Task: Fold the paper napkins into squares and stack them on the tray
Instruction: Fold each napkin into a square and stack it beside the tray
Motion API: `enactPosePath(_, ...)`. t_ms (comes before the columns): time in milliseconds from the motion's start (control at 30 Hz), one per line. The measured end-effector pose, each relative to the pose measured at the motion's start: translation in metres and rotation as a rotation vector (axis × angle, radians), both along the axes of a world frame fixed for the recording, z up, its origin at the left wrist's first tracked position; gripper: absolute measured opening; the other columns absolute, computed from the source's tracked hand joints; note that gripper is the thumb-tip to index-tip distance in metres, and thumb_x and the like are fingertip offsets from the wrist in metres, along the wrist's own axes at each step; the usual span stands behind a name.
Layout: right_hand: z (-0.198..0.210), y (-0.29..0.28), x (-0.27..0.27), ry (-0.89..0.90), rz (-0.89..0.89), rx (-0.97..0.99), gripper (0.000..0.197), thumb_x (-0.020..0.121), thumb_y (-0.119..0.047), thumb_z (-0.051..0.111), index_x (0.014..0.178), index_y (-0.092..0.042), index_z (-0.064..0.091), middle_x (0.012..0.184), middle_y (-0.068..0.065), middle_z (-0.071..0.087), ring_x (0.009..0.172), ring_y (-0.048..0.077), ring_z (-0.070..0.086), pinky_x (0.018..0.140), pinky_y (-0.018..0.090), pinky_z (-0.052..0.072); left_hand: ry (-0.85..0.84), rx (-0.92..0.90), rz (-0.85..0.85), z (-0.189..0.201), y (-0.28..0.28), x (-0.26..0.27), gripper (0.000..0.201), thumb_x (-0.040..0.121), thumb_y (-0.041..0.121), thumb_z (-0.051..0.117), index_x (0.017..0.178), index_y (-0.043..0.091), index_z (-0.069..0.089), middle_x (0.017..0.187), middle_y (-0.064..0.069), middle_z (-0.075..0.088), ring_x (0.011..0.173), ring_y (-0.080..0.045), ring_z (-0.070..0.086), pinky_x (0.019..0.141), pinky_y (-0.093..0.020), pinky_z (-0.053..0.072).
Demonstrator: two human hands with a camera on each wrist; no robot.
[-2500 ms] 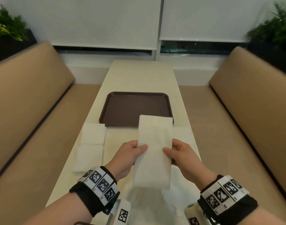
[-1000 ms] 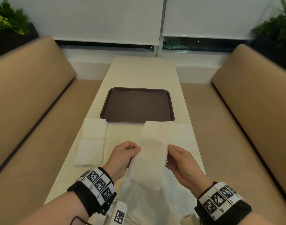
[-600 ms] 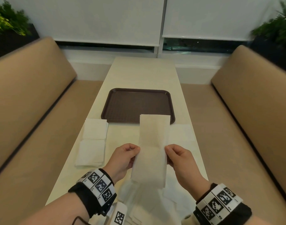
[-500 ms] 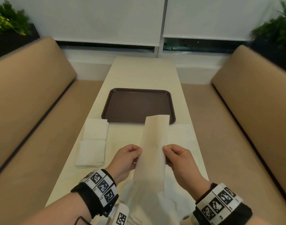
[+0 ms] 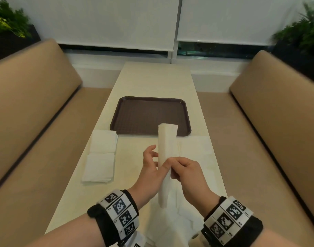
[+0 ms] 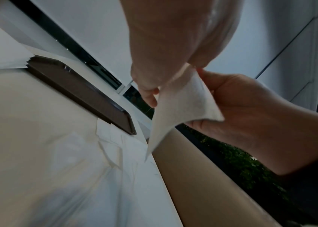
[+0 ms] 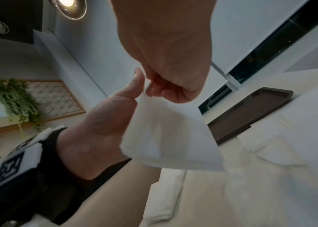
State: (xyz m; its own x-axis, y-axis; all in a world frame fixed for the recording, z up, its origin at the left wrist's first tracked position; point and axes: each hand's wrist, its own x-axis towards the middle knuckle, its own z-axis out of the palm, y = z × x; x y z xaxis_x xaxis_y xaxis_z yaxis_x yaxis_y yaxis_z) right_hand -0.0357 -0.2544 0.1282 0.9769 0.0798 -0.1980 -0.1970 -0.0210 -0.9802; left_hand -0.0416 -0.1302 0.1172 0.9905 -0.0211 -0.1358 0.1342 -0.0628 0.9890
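Note:
A white paper napkin (image 5: 166, 143) stands upright above the table as a narrow, lengthwise-folded strip; it also shows in both wrist views (image 6: 181, 107) (image 7: 166, 135). My left hand (image 5: 156, 163) pinches its middle, thumb in front and fingers spread behind. My right hand (image 5: 177, 168) pinches the same spot from the right with curled fingers, touching the left thumb. The brown tray (image 5: 143, 116) lies beyond the hands with nothing on it. The strip's top edge overlaps the tray's near rim in the head view.
Two folded white napkin squares (image 5: 102, 141) (image 5: 99, 168) lie on the cream table (image 5: 156, 81) left of my hands. Loose unfolded napkins (image 5: 170, 221) are spread at the near edge and to the right (image 5: 195, 145). Tan benches flank the table.
The napkin went from a flat rectangle facing me to a narrow strip folded lengthwise. My hands moved together and now meet at its middle.

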Motion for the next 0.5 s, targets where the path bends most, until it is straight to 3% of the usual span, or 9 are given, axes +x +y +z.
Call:
enactPosePath(33, 0.0, 0.0, 0.0, 0.007, 0.007, 0.014, 0.031, 0.094, -0.011, 0.054, 0.069, -0.008, 0.071, 0.056, 0.003, 0.055, 0.058, 0.012, 0.047, 0.061, 0.029, 0.046, -0.005, 0.007, 0.021, -0.001, 0.002, 0.0, 0.061, 0.079, 0.057, 0.057, 0.127, 0.038, 0.024, 0.121, 0.008, 0.045, 0.101, -0.012, 0.061, 0.084, -0.029, 0.055)
enactPosePath(100, 0.0, -0.001, 0.0, 0.032, 0.022, 0.061, 0.027, 0.096, -0.014, 0.053, 0.083, -0.003, 0.074, 0.076, 0.018, 0.068, 0.072, 0.027, 0.062, 0.074, 0.044, 0.053, 0.016, -0.027, -0.015, 0.0, 0.004, -0.003, 0.054, 0.076, 0.055, 0.068, 0.117, 0.035, 0.04, 0.112, 0.006, 0.057, 0.096, -0.014, 0.065, 0.084, -0.034, 0.057)
enactPosePath(167, -0.002, -0.003, 0.002, 0.06, 0.032, 0.094, 0.027, 0.096, -0.013, 0.051, 0.091, -0.001, 0.074, 0.091, 0.023, 0.071, 0.087, 0.037, 0.067, 0.085, 0.049, 0.053, 0.049, -0.057, -0.037, 0.0, 0.007, -0.003, 0.041, 0.079, 0.036, 0.075, 0.113, 0.03, 0.053, 0.103, 0.007, 0.068, 0.094, -0.014, 0.068, 0.084, -0.036, 0.057)
enactPosePath(233, -0.005, -0.004, 0.005, 0.047, 0.036, 0.058, 0.027, 0.096, -0.016, 0.053, 0.089, 0.002, 0.071, 0.092, 0.029, 0.067, 0.082, 0.035, 0.063, 0.083, 0.049, 0.051, 0.061, -0.066, -0.019, 0.002, 0.011, -0.004, 0.021, 0.089, 0.021, 0.066, 0.109, 0.023, 0.061, 0.1, 0.004, 0.071, 0.092, -0.016, 0.069, 0.085, -0.039, 0.057)
enactPosePath(300, -0.009, -0.007, 0.006, 0.027, 0.026, 0.031, 0.029, 0.096, -0.019, 0.054, 0.087, 0.006, 0.066, 0.083, 0.025, 0.062, 0.075, 0.027, 0.054, 0.075, 0.043, 0.048, 0.092, -0.064, 0.005, 0.003, 0.016, -0.003, 0.013, 0.095, 0.015, 0.056, 0.103, 0.018, 0.066, 0.098, -0.001, 0.073, 0.092, -0.022, 0.069, 0.085, -0.042, 0.056)
enactPosePath(400, -0.026, -0.021, 0.008, 0.054, -0.059, 0.024, 0.036, 0.097, -0.02, 0.052, 0.083, 0.013, 0.052, 0.075, 0.012, 0.048, 0.068, 0.022, 0.042, 0.067, 0.035, 0.041, 0.144, -0.052, 0.067, -0.001, 0.028, -0.001, 0.018, 0.097, 0.011, 0.05, 0.098, 0.014, 0.068, 0.097, -0.006, 0.073, 0.091, -0.026, 0.068, 0.086, -0.047, 0.054)
enactPosePath(500, -0.059, -0.04, 0.007, 0.158, -0.18, -0.056, 0.034, 0.095, -0.021, 0.051, 0.07, -0.002, 0.04, 0.068, 0.006, 0.034, 0.066, 0.02, 0.029, 0.062, 0.033, 0.03, 0.175, -0.053, 0.133, -0.003, 0.043, 0.002, 0.019, 0.098, 0.01, 0.049, 0.097, 0.014, 0.068, 0.097, -0.006, 0.073, 0.093, -0.028, 0.067, 0.085, -0.045, 0.054)
